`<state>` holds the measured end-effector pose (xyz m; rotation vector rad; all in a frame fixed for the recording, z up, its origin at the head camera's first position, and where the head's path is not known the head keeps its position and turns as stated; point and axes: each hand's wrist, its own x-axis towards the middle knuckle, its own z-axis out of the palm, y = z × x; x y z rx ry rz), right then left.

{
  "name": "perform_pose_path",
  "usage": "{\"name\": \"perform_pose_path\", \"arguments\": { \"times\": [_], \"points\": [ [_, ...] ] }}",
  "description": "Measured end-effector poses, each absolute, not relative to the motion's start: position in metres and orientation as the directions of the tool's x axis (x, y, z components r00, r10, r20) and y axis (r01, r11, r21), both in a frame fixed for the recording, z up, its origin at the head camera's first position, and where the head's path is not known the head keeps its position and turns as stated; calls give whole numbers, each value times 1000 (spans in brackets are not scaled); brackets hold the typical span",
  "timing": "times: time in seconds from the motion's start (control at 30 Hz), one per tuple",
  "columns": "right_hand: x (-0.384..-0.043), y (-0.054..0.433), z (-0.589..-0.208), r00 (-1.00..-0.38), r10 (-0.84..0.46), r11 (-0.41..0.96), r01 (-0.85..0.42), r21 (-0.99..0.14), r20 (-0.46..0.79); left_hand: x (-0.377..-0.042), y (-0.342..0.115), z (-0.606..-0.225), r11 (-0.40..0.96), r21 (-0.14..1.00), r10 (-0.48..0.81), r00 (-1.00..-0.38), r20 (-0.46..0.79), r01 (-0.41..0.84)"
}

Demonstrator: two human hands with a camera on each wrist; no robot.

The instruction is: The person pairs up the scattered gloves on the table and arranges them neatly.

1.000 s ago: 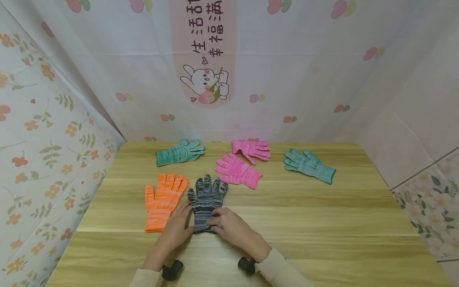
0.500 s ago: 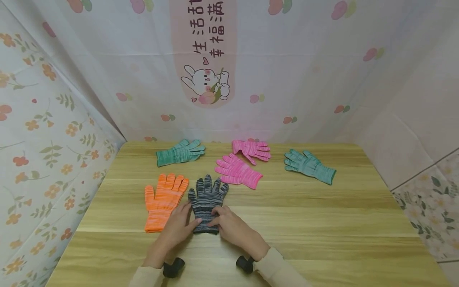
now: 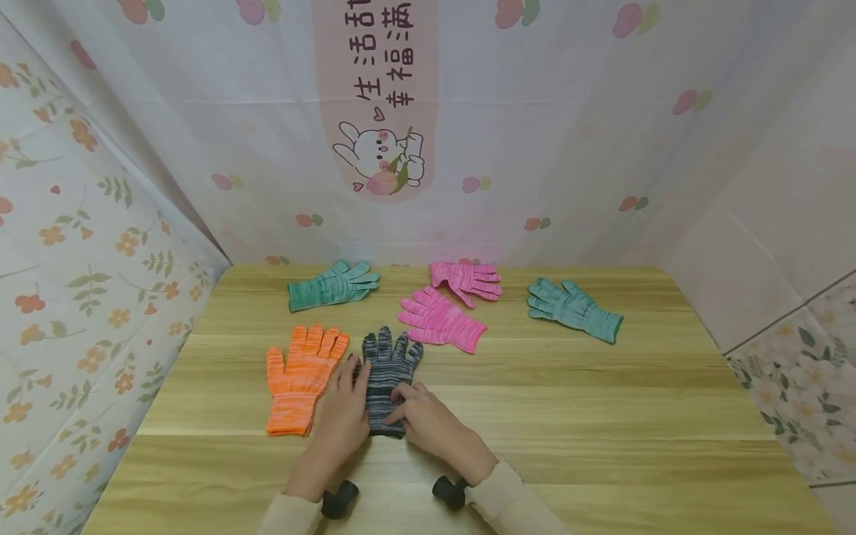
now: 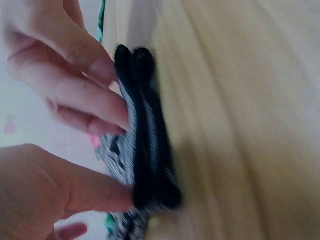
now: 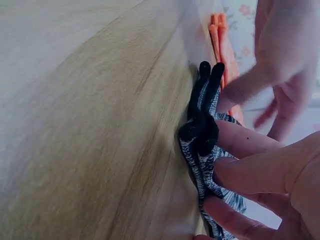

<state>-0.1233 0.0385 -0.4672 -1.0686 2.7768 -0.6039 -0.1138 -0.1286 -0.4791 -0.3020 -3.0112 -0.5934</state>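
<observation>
**Gloves on a wooden table**

Both hands rest flat, fingers straight, on the dark striped glove (image 3: 388,379) near the table's (image 3: 602,416) front: left hand (image 3: 344,412), right hand (image 3: 431,423). An orange glove (image 3: 301,375) lies just left. Floral cloth walls (image 3: 87,245) enclose the table.

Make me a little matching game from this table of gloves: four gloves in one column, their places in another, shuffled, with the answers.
Gloves:
1. orange glove
2. dark striped glove
3. left green glove
4. right green glove

Places:
A. under both hands
B. far left corner of the table
C. alone towards the right
D. just left of the left hand

Pairs: 1-D, 2-A, 3-B, 4-C
</observation>
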Motion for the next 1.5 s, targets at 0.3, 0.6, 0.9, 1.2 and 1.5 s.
{"name": "perform_pose_path", "arguments": {
  "times": [0.3, 0.6, 0.9, 1.2, 1.5],
  "points": [
    [-127, 38, -470, -760, -647, 679, -611, -408, 62, -149, -114, -475, 871, 477, 94, -993, 66, 114],
    [-127, 38, -471, -766, -641, 666, -590, -456, 54, -194, -125, -469, 764, 599, -174, -971, -165, -239],
    [-127, 38, -469, -767, -641, 682, -590, -432, 35, -201, -130, -467, 718, 635, -174, -956, -235, -286],
    [-128, 38, -465, -770, -638, 691, -568, -447, -9, -200, -124, -467, 737, 619, -150, -959, -243, -272],
    [-127, 37, -464, -773, -634, 697, -570, -435, -2, -200, -128, -470, 711, 655, -146, -965, -215, -254]
  ]
}}
